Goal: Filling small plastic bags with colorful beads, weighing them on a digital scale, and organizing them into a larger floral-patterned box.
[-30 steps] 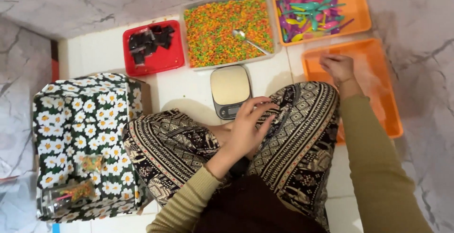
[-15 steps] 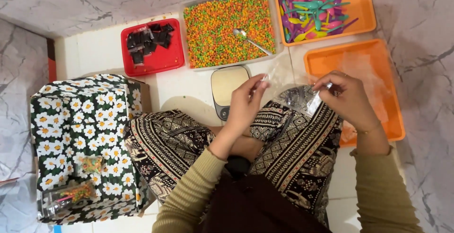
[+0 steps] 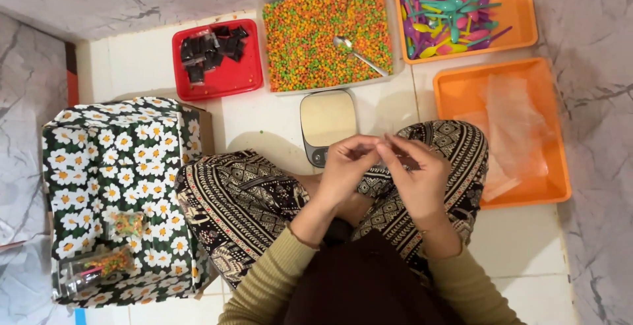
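At centre frame I see my left hand (image 3: 346,167) and right hand (image 3: 417,177) meeting, fingertips pinched together on a small clear plastic bag (image 3: 395,155). The bag sits between both hands' fingertips, just below the kitchen scale (image 3: 328,124).

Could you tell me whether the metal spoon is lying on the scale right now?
No, the metal spoon lies in the tray of coloured beads, beyond the scale.

The orange tray (image 3: 557,186) and red tray (image 3: 247,81) look like smooth, glossy plastic — the clear bags (image 3: 517,127) thin, shiny film. The spoon (image 3: 359,55) is polished metal; the scale (image 3: 328,119) has a reflective top. Daisy-print cloth (image 3: 119,167) looks matt — the floor tiles (image 3: 270,124) glossy.
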